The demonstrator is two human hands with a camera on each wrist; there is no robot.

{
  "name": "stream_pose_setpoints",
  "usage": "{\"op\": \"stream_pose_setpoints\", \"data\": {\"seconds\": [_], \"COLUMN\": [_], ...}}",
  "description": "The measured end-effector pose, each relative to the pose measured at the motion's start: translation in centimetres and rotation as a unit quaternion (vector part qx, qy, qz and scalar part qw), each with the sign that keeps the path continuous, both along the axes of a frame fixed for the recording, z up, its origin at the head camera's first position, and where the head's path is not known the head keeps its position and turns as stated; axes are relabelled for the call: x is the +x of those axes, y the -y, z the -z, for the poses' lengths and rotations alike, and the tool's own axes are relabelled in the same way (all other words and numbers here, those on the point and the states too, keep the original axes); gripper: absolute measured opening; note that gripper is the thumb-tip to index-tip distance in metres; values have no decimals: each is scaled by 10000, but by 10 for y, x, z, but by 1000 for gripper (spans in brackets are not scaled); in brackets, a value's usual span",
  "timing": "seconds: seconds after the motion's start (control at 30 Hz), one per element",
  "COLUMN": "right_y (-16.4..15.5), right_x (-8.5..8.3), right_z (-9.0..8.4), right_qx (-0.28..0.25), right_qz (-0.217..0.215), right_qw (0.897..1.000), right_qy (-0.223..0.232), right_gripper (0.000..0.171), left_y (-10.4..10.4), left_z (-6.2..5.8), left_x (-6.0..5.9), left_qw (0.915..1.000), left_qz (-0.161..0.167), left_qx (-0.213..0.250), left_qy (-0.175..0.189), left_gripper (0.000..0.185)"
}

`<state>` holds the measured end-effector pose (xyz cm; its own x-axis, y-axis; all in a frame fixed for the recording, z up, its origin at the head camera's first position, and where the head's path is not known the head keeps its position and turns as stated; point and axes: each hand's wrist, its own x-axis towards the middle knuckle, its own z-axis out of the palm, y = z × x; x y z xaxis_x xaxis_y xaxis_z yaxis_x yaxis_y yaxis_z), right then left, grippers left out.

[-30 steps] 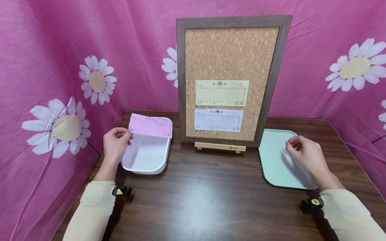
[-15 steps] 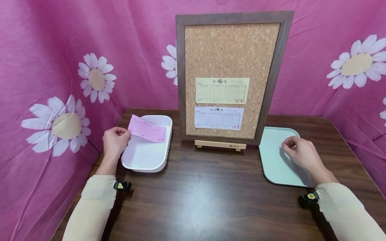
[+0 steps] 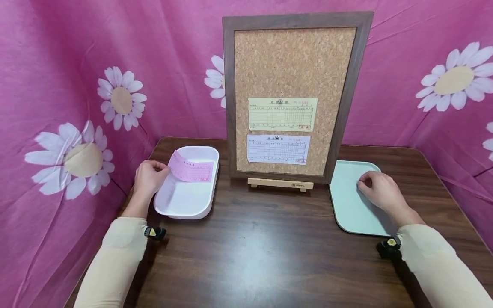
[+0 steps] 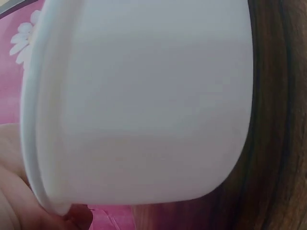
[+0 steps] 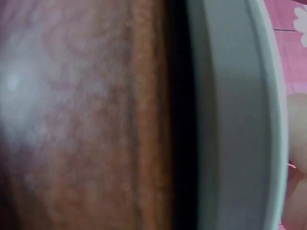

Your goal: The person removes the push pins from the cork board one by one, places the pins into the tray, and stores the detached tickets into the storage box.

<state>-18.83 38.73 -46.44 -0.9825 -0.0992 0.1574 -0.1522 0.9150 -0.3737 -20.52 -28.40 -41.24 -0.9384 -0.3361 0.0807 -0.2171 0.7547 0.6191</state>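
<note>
Over white tub (image 3: 187,201), at table's left: pink printed slip (image 3: 190,171), curled, pinched by left hand (image 3: 148,177), dipping inside tub. Right hand (image 3: 379,192) on pale green tray (image 3: 348,205), fingers curled; whether it holds anything, cannot tell.

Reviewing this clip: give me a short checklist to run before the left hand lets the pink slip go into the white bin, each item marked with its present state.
1. Left hand pinches the pink slip at its left end: ok.
2. Slip is over the white bin, inside its rim: ok.
3. Slip lies flat on the bin floor: not ok, it slopes up toward the hand.
4. Bin sits level on the table: ok.
5. Right hand is away from the bin, resting on the green tray: ok.
6. Right hand holds something small: cannot tell.
</note>
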Motion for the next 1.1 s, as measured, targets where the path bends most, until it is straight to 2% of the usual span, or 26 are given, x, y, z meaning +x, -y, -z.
{"op": "stream_pose_setpoints", "data": {"seconds": [0.13, 0.37, 0.53, 0.77, 1.1], "right_y": [-1, -4, -2, 0, -2], "right_x": [-1, -1, 0, 0, 4], "right_z": [3, 6, 7, 4, -5], "right_qx": [17, 12, -39, 47, 10], "right_qz": [18, 69, 111, 118, 262], "right_qw": [10000, 10000, 9999, 9999, 9996], "right_qy": [56, 52, 85, -66, -41], "right_gripper": [15, 15, 17, 18, 23], "left_y": [2, -2, -2, 3, 7], "left_z": [1, -6, -8, -7, -10], "left_x": [0, 1, 3, 4, 10], "left_qw": [9999, 9985, 9979, 9989, 9990], "left_qz": [123, 497, 602, 462, 341], "left_qx": [-47, -165, -177, 7, 212], "left_qy": [-71, -157, -139, -55, -210], "left_gripper": [27, 27, 29, 37, 37]}}
